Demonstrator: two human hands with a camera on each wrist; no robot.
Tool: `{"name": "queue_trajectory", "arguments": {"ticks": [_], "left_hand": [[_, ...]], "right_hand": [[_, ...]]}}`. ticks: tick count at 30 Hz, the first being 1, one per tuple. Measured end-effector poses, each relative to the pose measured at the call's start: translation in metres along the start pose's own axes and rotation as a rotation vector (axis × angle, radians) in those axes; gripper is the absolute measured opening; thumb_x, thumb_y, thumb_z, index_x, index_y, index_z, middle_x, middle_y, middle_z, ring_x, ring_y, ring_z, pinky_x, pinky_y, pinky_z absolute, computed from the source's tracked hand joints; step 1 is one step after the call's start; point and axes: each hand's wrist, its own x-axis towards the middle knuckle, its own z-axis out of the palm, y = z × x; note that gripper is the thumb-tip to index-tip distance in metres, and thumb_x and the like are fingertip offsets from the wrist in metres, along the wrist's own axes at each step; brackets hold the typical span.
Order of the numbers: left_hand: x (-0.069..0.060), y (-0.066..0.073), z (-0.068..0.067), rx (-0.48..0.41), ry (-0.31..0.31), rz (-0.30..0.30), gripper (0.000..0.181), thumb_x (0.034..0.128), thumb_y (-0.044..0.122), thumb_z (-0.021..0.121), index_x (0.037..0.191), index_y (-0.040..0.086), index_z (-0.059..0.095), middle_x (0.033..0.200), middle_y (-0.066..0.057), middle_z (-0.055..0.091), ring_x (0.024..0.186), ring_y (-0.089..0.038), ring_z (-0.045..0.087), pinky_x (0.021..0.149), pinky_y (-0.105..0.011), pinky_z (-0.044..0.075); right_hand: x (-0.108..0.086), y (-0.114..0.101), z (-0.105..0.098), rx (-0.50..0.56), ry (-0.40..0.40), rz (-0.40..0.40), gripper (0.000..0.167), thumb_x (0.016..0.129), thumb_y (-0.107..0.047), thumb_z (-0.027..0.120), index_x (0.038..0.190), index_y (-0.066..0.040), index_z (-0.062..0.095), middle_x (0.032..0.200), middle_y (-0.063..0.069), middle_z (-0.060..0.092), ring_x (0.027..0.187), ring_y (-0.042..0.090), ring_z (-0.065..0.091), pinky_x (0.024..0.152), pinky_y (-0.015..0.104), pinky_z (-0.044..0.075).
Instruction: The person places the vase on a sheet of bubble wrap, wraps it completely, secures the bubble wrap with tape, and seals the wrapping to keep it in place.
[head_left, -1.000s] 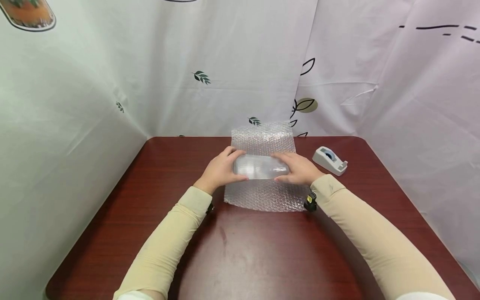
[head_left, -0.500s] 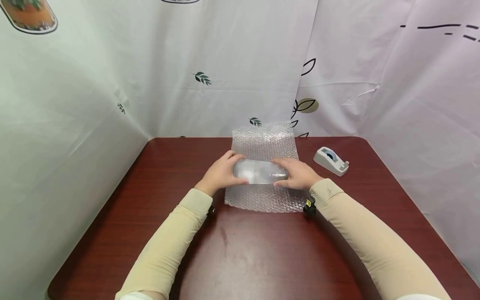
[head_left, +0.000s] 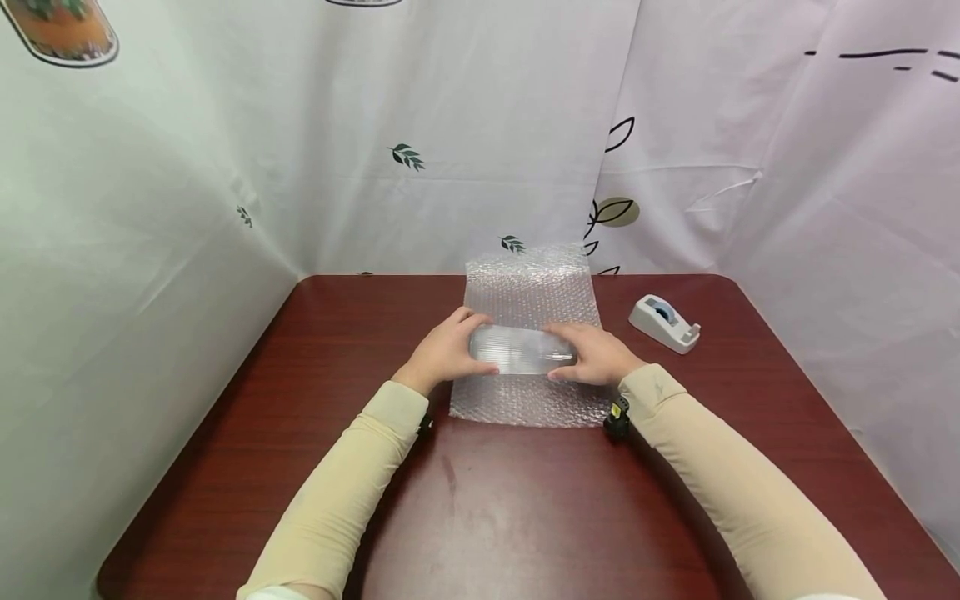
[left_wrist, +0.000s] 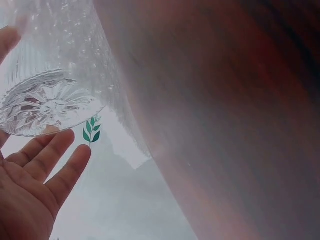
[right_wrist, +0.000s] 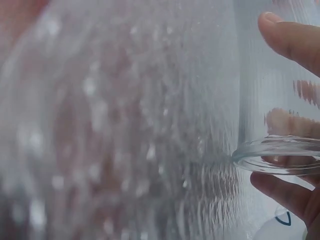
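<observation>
A clear ribbed glass vase [head_left: 517, 348] lies sideways across a sheet of bubble wrap [head_left: 531, 292]. My left hand [head_left: 448, 350] grips its left end, thumb on the near side and fingers on the far side. At the other end, my right hand [head_left: 597, 354] holds it the same way. In the left wrist view, the vase's round base [left_wrist: 47, 107] shows a starburst pattern beside the fingers. The right wrist view shows its rounded rim [right_wrist: 280, 155] near my right fingers. Whether the vase presses on the wrap or hovers just above cannot be told.
A white tape dispenser [head_left: 665, 323] stands to the right of the bubble wrap on the dark red table [head_left: 525, 500]. The wrap's far edge stands up against the white printed curtain [head_left: 450, 208] behind the table. More curtain hangs on both sides.
Both hands have brought the vase a little closer to me over the bubble wrap, keeping their hold. More of the wrap shows behind it. The tape dispenser stays put.
</observation>
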Motion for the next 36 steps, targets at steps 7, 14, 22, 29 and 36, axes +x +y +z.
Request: {"name": "queue_trajectory", "arguments": {"ticks": [7,14,22,29,36], "left_hand": [[0.000,0.002,0.001,-0.005,-0.042,-0.042,0.082,0.0673,0.045,0.092,0.136,0.016,0.060,0.124,-0.007,0.054,0.098,-0.027,0.062,0.087,-0.045,0.053],[0.001,0.003,0.001,-0.001,-0.065,-0.067,0.082,0.0682,0.046,0.091,0.138,0.017,0.058,0.128,-0.006,0.053,0.102,-0.027,0.062,0.091,-0.044,0.052],[-0.002,0.004,0.003,-0.105,-0.178,-0.127,0.081,0.0813,0.042,0.084,0.148,0.017,0.044,0.142,-0.010,0.041,0.119,-0.028,0.056,0.099,-0.046,0.048],[-0.005,0.006,0.002,-0.210,-0.220,-0.141,0.081,0.0874,0.032,0.081,0.152,0.014,0.036,0.150,-0.013,0.031,0.134,-0.030,0.044,0.107,-0.047,0.042],[-0.004,0.004,0.004,-0.236,-0.207,-0.155,0.082,0.0864,0.030,0.082,0.152,0.013,0.036,0.152,-0.013,0.030,0.135,-0.030,0.044,0.108,-0.046,0.041]], "right_hand": [[-0.001,0.001,0.001,-0.006,-0.012,0.011,0.083,0.078,-0.051,0.081,0.146,-0.013,0.052,0.138,0.016,0.061,0.124,0.037,0.058,0.101,0.056,0.046],[-0.001,-0.001,0.000,0.013,-0.017,0.028,0.084,0.077,-0.050,0.082,0.147,-0.012,0.052,0.139,0.017,0.059,0.126,0.037,0.057,0.103,0.057,0.044],[-0.001,0.000,0.004,0.122,-0.018,0.045,0.083,0.076,-0.040,0.087,0.145,-0.009,0.053,0.141,0.017,0.058,0.129,0.036,0.054,0.108,0.054,0.040],[-0.013,0.001,0.003,0.266,0.027,0.068,0.080,0.078,-0.035,0.087,0.146,-0.010,0.052,0.145,0.016,0.052,0.132,0.035,0.048,0.108,0.056,0.038],[-0.049,0.018,0.004,0.540,0.235,0.169,0.061,0.093,-0.012,0.073,0.147,-0.002,0.046,0.145,0.022,0.047,0.129,0.039,0.050,0.104,0.047,0.044]]}}
